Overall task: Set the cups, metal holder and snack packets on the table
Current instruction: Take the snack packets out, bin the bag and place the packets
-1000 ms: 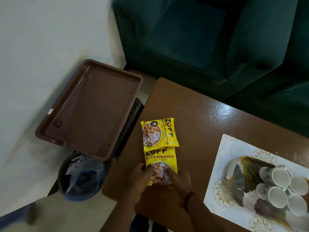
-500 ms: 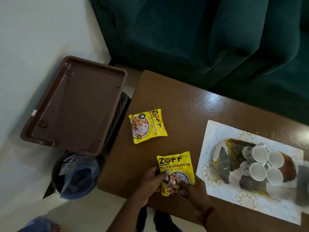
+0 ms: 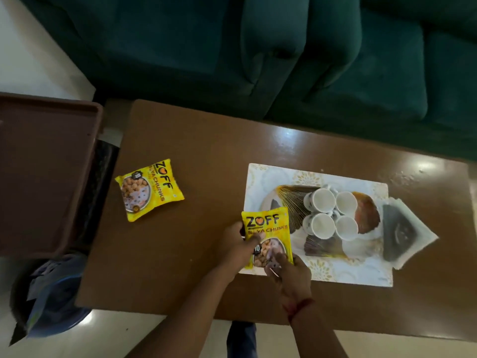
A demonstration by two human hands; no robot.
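Both hands hold one yellow soya-chunks packet [image 3: 268, 228] over the left edge of the white patterned mat [image 3: 361, 270]. My left hand [image 3: 237, 244] grips its left side, thumb across the front. My right hand [image 3: 289, 275] pinches its lower right corner. A second yellow packet [image 3: 149, 188] lies flat near the table's left end, apart from my hands. Several white cups [image 3: 330, 215] lie clustered on their sides on a gold-and-dark patterned plate [image 3: 291, 197] on the mat. I cannot make out a metal holder.
The brown wooden table [image 3: 206, 156] has a green sofa [image 3: 258, 47] behind it. A brown plastic tray [image 3: 44, 171] rests to the left, above a dark bin [image 3: 46, 301] lined with blue plastic. Folded grey and white napkins [image 3: 405, 233] lie at the mat's right end.
Both hands have carried the packet to the right, from beside the other packet to the mat's left edge. The other packet stayed in place on the table.
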